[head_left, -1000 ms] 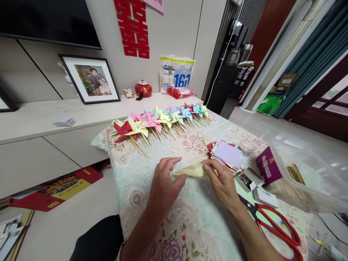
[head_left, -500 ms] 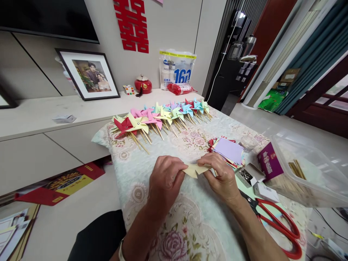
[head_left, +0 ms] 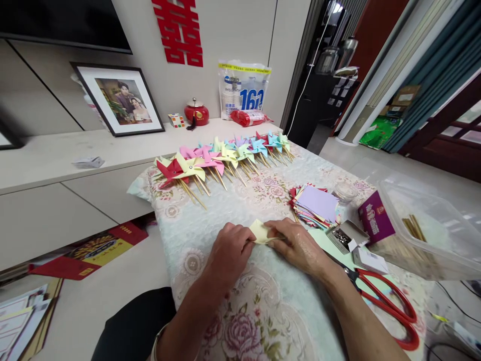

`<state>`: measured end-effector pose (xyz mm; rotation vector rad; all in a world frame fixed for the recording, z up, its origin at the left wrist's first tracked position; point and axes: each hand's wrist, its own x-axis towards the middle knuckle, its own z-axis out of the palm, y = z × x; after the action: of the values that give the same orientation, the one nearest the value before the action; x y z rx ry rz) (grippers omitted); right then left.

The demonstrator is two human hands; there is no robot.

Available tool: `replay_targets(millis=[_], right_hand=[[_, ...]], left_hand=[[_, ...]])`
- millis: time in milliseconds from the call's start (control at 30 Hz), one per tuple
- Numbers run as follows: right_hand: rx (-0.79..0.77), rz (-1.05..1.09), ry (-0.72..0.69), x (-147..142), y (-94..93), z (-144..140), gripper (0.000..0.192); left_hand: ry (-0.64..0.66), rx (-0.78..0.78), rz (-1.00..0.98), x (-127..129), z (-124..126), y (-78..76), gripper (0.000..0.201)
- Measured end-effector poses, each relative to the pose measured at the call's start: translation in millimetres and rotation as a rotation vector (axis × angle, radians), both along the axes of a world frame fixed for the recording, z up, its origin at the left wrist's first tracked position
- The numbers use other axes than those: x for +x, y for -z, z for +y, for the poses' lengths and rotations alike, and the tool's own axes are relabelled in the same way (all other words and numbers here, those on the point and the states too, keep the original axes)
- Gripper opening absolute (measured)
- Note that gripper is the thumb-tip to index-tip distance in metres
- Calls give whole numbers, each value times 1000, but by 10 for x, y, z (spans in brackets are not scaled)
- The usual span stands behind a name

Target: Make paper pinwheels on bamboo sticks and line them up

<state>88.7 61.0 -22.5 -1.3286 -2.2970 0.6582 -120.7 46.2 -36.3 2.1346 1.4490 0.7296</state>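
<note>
Floral tablecloth (head_left: 270, 311) lay under both hands: the left hand (head_left: 228, 253) and right hand (head_left: 296, 245) pinched a folded yellow paper (head_left: 260, 232) between closed fingertips, near the paper stack (head_left: 317, 204).

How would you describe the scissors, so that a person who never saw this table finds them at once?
Start at the table with the floral cloth and go to its near right corner, past the right hand. The scissors lie flat there, in front of the clear plastic box. Their large red loop handles are the only ones on the table.
</note>
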Motion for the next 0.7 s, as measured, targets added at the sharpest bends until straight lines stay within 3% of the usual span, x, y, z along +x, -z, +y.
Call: replay_targets(millis=[200, 433, 700], right_hand=[[-28, 47, 144, -39, 78, 39, 46], [3, 20, 296, -128, 175, 65, 46], [29, -51, 351, -198, 172, 50, 46]], left_hand=[[-123, -97, 0, 60, 50, -14, 15], [-198, -99, 98, 118, 63, -45, 15], [-221, -117, 212, 149, 39, -80, 19]])
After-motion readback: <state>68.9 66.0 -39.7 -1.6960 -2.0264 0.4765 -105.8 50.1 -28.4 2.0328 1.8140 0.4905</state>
